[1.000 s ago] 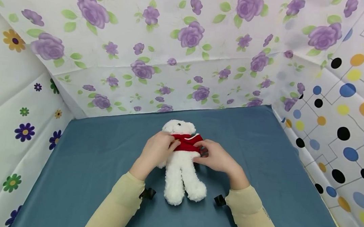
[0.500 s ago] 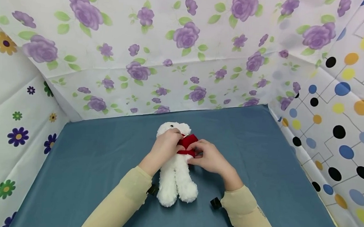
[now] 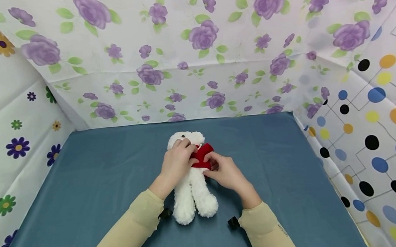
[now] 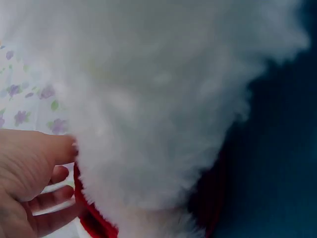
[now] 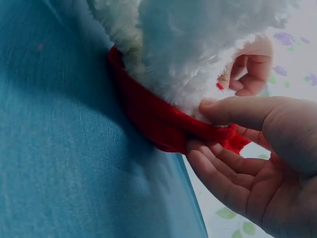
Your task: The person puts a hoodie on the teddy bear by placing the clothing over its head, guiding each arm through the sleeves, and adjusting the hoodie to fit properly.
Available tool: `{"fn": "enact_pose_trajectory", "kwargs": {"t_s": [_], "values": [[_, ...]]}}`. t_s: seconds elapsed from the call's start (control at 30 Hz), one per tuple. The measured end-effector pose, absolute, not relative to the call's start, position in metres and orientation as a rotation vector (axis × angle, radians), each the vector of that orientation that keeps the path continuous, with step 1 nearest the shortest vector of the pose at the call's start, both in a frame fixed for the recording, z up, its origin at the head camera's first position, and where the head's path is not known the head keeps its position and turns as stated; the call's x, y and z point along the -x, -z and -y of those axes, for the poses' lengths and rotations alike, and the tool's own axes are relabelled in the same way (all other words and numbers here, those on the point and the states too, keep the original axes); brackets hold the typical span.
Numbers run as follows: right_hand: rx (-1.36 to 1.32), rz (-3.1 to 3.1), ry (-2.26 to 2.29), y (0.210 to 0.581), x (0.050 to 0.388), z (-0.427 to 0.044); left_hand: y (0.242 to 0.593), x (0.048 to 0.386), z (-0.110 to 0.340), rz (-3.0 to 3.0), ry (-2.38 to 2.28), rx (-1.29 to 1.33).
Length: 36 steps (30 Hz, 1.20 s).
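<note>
A white plush toy lies on its back on the blue cloth, head away from me and legs toward me. It wears a small red shirt. My left hand covers one side of the toy's chest and grips the shirt; in the left wrist view its thumb lies against the fur at the shirt's red edge. On the other side, my right hand pinches the hem between thumb and fingers. The toy's arms and part of its face are hidden.
A blue cloth covers the table. White sheeting with purple flowers hangs behind it, with patterned sheets at left and right. Black wrist cameras sit at the cuffs.
The toy has shifted slightly left. My left hand has moved up and inward over its chest, and the right hand has stayed at the shirt's hem. The red shirt looks more bunched.
</note>
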State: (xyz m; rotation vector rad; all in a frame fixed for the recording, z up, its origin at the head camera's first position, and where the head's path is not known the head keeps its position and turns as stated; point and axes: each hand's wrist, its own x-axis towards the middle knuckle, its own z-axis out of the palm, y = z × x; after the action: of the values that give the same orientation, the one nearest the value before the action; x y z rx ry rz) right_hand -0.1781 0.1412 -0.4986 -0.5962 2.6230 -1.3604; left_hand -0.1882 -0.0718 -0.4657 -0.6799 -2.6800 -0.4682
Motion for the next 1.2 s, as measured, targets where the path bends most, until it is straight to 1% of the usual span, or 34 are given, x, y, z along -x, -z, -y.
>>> {"fn": "enact_pose_trajectory", "kwargs": {"t_s": [0.07,0.3,0.53,0.87,1.1,1.2], "values": [[0.612,-2.624,1.362,0.5,0.179,-0.142,0.467,0.187,0.07,2.659,0.46,0.689],[0.638,-2.626,1.377,0.504,0.179,-0.142,0.461,0.184,0.068,2.828,0.484,0.574],[0.709,-2.749,1.308,0.504,0.176,-0.132,0.456,0.185,0.073,2.882,0.596,0.591],[0.753,-3.049,0.926,0.509,0.172,-0.114,0.457,0.191,0.078,2.954,0.652,0.616],[0.921,-3.218,0.559,0.505,0.177,-0.106,0.456,0.193,0.08,2.982,0.65,0.618],[0.953,-3.283,0.431,0.502,0.178,-0.104,0.456,0.194,0.08,2.985,0.649,0.628]]}}
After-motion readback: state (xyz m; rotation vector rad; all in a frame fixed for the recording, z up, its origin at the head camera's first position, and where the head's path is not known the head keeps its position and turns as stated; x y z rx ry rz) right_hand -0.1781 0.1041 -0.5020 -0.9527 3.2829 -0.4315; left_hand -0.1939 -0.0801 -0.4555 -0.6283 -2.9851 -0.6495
